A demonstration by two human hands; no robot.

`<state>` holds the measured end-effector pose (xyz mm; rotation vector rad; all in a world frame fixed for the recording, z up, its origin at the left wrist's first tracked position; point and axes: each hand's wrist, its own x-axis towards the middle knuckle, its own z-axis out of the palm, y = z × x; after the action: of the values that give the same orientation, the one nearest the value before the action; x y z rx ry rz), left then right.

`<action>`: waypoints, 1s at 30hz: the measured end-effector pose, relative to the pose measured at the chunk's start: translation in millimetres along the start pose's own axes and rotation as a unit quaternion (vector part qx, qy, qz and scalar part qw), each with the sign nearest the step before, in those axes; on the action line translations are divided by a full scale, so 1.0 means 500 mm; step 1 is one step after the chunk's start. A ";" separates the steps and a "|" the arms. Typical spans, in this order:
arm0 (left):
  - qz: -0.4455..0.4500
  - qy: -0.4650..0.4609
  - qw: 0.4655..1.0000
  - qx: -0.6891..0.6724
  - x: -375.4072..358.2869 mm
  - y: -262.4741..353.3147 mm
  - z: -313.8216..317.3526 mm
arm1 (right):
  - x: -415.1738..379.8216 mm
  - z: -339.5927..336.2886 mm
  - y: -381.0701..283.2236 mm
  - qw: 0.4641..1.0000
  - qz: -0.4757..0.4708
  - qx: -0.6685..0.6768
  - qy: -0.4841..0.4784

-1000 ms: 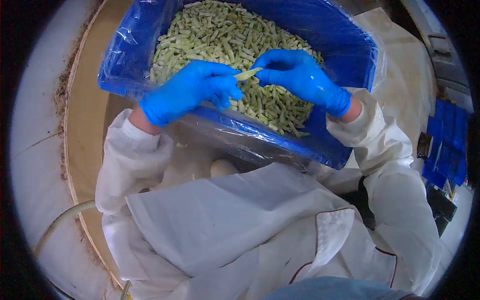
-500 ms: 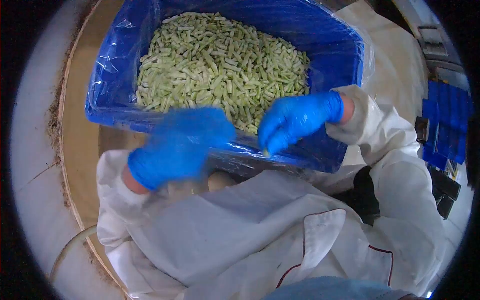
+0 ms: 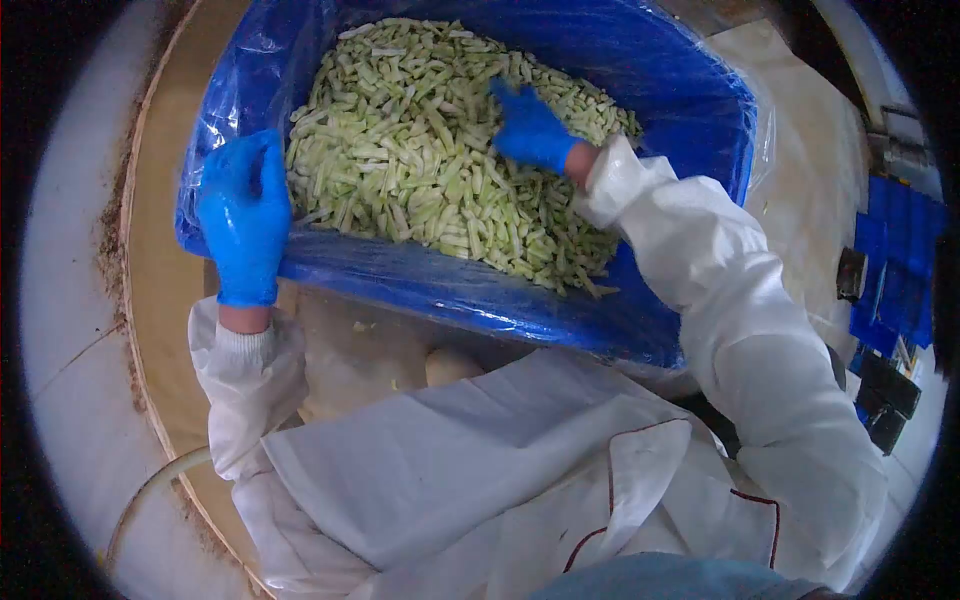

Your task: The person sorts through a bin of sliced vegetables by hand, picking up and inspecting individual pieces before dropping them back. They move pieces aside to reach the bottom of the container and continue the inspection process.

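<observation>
Cut pieces [image 3: 420, 160]: pale green, stick-like, heaped inside a blue crate [image 3: 690, 100]; this heap lay under and around my right hand and to the right of my left.
Right hand [image 3: 533, 135]: blue-gloved, the nearer of the two, reached in over the far right part of the heap. Its fingers pointed away from my body and slightly left.
Right grip: released, fingers parted; I saw no piece held, though I could not tell what touched the underside of the fingers.
Left hand [image 3: 240, 215]: blue-gloved, raised at the left end of the crate, beside the heap rather than over it, fingers upward and curled, thumb side toward the pieces.
Left grip: bent, with a gap showing between thumb and fingers; I could not tell whether it pinched the liner or anything else.
Long axes: the pieces lay crosswise at many angles, with no shared direction. The crate ran lengthwise across my view, its near side sloping down toward the right.
Liner [image 3: 400, 265]: clear film, wrinkled, draped over the near rim, between my body and the heap.
Apron [image 3: 440, 450]: white, spread in front of my body, on the near side of the crate.
Right sleeve [image 3: 720, 260]: white, crossed the crate's right side behind the hand.
</observation>
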<state>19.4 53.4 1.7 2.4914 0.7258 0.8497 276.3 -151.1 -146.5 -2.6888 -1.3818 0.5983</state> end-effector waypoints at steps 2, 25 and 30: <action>-0.009 0.005 1.000 -0.004 -0.004 -0.004 -0.002 | -0.053 -0.075 -0.050 0.987 -0.129 0.083 -0.041; 0.132 -0.074 0.989 -0.006 0.000 0.057 -0.004 | -0.022 -0.136 -0.026 0.932 -0.142 0.330 0.055; 0.077 -0.119 0.979 -0.148 -0.027 0.144 0.030 | -0.136 -0.216 -0.131 0.877 -0.125 0.453 -0.102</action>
<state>44.5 -14.1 22.4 2.3441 0.3040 0.6404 229.6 -152.9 -10.9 -1.7096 -1.0548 1.1589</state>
